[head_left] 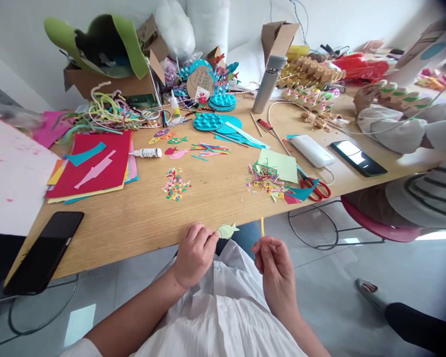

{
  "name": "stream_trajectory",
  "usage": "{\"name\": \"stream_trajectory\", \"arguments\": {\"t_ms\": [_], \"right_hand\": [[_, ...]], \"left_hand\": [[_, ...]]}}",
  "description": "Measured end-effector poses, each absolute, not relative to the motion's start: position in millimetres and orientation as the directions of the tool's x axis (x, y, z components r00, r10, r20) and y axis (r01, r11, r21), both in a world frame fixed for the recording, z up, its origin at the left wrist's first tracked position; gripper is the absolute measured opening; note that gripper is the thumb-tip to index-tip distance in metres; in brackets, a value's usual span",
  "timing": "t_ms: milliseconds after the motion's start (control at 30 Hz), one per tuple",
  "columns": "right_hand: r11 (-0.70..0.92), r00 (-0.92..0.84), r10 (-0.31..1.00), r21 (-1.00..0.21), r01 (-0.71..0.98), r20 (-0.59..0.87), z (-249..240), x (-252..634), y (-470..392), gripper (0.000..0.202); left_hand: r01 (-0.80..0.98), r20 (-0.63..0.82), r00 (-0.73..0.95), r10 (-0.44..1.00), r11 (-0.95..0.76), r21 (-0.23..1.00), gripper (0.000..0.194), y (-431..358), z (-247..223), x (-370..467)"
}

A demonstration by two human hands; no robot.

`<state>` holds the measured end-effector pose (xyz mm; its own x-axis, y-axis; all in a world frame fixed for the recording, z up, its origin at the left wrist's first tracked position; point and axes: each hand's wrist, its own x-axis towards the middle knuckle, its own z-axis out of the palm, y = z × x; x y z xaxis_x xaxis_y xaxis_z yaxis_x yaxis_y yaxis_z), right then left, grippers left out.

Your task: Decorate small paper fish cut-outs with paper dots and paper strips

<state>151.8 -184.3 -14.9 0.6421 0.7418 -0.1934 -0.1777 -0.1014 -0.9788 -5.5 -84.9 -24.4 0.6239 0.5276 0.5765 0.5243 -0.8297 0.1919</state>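
At the table's front edge my left hand [196,253] pinches a pale green paper fish [227,230] by its head end, with the tail pointing right. My right hand [277,270] is closed on a thin yellow paper strip [262,226], which stands up from the fingertips. The two hands are apart, both just in front of the table edge. Beyond them lie a pile of coloured paper dots [176,184], several finished paper fish [177,141] and a bundle of narrow paper strips [210,148].
Coloured paper sheets [92,171] and a black phone [44,250] lie left, near a white glue bottle [147,153]. Paper scraps [265,178], red-handled scissors [319,190], a white power bank [312,151] and another phone [359,157] are right. Another person's sleeve [386,126] rests at far right.
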Motion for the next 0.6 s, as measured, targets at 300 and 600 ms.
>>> {"name": "stream_trajectory", "arguments": {"t_ms": [300, 600], "right_hand": [[-0.183, 0.673, 0.711, -0.978, -0.102, -0.203, -18, 149, -173, 0.038], [-0.189, 0.642, 0.741, -0.978, -0.084, -0.198, -7, 151, -167, 0.04]], "left_hand": [[0.424, 0.693, 0.582, 0.425, -0.886, 0.188, 0.015, -86, -21, -6], [0.389, 0.754, 0.553, 0.355, -0.91, 0.143, 0.026, -89, -19, -9]]}}
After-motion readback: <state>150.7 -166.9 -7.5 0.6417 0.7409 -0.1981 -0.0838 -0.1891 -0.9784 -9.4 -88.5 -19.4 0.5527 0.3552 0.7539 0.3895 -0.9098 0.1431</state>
